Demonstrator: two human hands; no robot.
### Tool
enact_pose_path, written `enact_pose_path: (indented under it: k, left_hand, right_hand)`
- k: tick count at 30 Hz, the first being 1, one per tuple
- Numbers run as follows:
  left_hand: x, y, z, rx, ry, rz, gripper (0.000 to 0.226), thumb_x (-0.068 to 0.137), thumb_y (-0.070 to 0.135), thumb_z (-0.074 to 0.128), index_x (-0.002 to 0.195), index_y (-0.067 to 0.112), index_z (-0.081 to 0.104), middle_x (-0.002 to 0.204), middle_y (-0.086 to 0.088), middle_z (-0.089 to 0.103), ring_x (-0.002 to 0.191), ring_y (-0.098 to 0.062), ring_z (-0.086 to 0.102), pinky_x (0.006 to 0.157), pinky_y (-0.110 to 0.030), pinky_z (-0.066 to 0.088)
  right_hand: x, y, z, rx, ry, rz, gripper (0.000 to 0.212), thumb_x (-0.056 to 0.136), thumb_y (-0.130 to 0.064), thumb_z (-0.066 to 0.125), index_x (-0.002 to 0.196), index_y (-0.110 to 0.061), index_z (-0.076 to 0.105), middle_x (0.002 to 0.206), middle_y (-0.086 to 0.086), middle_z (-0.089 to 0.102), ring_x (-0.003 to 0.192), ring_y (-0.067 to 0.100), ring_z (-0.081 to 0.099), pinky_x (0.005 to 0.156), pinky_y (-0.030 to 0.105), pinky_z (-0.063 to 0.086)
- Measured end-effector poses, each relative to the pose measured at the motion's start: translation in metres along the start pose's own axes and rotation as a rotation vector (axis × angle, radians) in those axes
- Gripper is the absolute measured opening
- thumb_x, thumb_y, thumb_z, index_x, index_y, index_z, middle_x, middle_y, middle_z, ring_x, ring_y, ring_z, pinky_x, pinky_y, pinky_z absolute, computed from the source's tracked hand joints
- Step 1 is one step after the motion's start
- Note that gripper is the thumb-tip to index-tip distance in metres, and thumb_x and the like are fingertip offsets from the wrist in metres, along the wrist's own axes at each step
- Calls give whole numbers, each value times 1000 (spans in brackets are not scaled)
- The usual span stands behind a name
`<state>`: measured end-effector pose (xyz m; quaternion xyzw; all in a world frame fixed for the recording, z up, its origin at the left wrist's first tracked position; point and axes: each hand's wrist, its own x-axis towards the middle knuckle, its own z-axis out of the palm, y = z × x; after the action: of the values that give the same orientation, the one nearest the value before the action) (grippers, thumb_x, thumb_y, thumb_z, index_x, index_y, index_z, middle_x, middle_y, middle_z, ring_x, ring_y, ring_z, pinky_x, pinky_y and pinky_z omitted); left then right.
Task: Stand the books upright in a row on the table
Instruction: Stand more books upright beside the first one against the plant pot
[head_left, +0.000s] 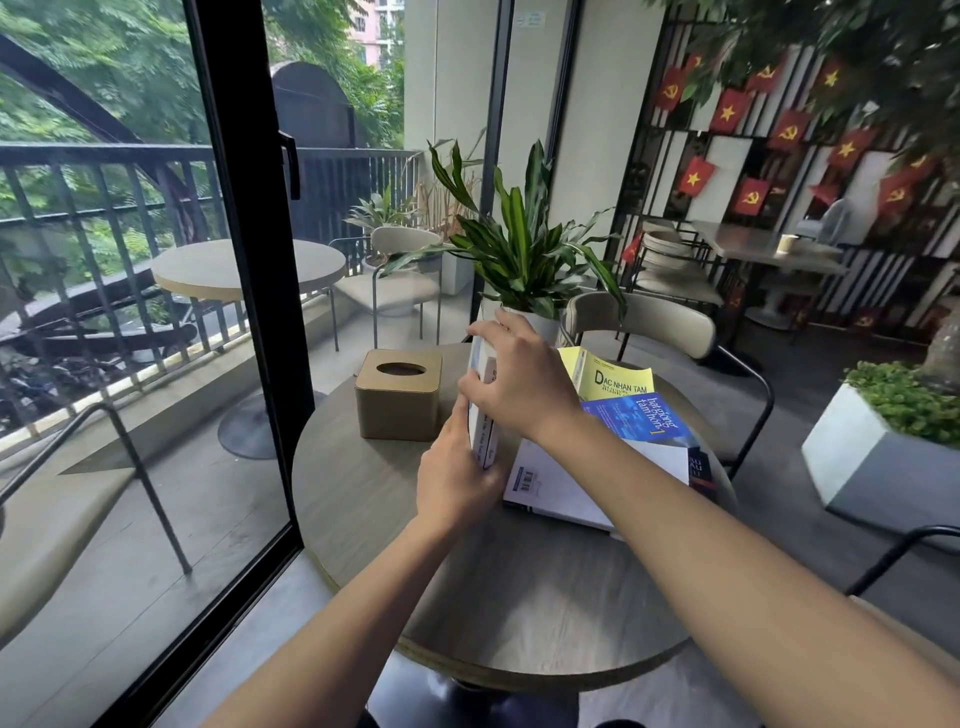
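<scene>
A white book (484, 415) stands upright on the round wooden table (493, 587), just right of the tissue box. My left hand (457, 478) presses against its lower near edge, and my right hand (519, 379) grips its top and right side. To the right, several books lie flat in a loose pile: a yellow book (613, 376) at the back, a blue book (644, 421) over it, and a white book (587, 483) with a barcode in front. A dark book (701, 467) peeks out at the pile's right edge.
A tan tissue box (399, 395) sits on the table's left part. A potted plant (524, 260) in a white pot stands at the table's far edge. A beige chair (649, 322) is behind the table. A glass door frame (249, 291) runs along the left.
</scene>
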<state>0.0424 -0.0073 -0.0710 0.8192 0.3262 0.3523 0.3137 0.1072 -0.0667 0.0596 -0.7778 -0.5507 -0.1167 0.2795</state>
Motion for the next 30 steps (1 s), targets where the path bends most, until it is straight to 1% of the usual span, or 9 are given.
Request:
enact_pose_path:
  k: [3, 6, 9, 12, 15, 19, 21, 26, 30]
  left_hand:
    - [-2, 4, -4, -53, -1, -17, 84, 79, 19, 62, 155, 26, 27, 126, -3, 67, 106, -35, 63, 72, -33, 41]
    - [-7, 6, -11, -86, 3, -28, 94, 81, 19, 62, 160, 36, 15, 134, 1, 65, 106, -33, 65, 76, -35, 49]
    - [-8, 7, -13, -90, 6, -30, 96, 79, 18, 60, 160, 38, 13, 135, -1, 64, 107, -34, 64, 84, -43, 54]
    - [-7, 5, -11, -90, -4, -28, 93, 76, 17, 57, 159, 35, 18, 129, -3, 67, 103, -37, 64, 80, -42, 53]
    - [-6, 0, -10, -91, -6, -20, 87, 75, 16, 58, 157, 25, 27, 125, -7, 67, 103, -39, 62, 78, -42, 51]
    - [-3, -2, -8, -88, 7, -20, 88, 78, 10, 62, 157, 24, 27, 128, -9, 66, 106, -40, 62, 83, -44, 52]
    - [-3, -2, -6, -86, 7, -17, 89, 78, 9, 63, 157, 24, 27, 131, -9, 66, 107, -40, 61, 84, -44, 52]
    - [-2, -5, -4, -95, 13, -31, 85, 79, 10, 62, 156, 24, 28, 126, -10, 67, 104, -42, 61, 84, -45, 52]
    - [-2, -7, -3, -98, 9, -42, 80, 83, 10, 61, 156, 23, 29, 118, -9, 69, 99, -40, 61, 76, -38, 45]
  right_hand:
    - [2, 3, 3, 20, 12, -33, 57, 86, -39, 62, 139, -21, 50, 152, 7, 39, 131, 30, 47, 99, 40, 44]
    - [-6, 9, 4, 195, 2, -37, 65, 94, -57, 44, 150, -27, 31, 157, -2, 33, 139, 19, 38, 105, 39, 39]
    - [-22, 21, 10, 292, 80, 56, 64, 96, -61, 29, 152, -30, 26, 156, -5, 35, 133, 18, 46, 102, 39, 42]
    - [-36, 46, 16, 221, 172, 225, 67, 95, -57, 39, 150, -20, 31, 151, 2, 42, 132, 23, 45, 102, 39, 40]
    - [-49, 75, 16, 21, 204, 352, 69, 93, -51, 49, 147, -13, 33, 149, 9, 41, 134, 30, 37, 104, 44, 36]
    - [-67, 104, 9, -285, 120, 538, 78, 87, -60, 51, 146, -13, 31, 147, 13, 37, 130, 34, 35, 97, 48, 34]
    - [-76, 112, 6, -367, 67, 606, 83, 83, -65, 51, 144, -12, 31, 144, 15, 38, 127, 35, 35, 96, 48, 34]
    - [-94, 127, 5, -393, -46, 762, 98, 75, -76, 53, 144, -9, 31, 145, 17, 36, 131, 36, 33, 99, 47, 34]
    - [-99, 129, 1, -253, -104, 903, 108, 71, -81, 54, 145, -8, 25, 143, 18, 38, 129, 36, 41, 91, 41, 40]
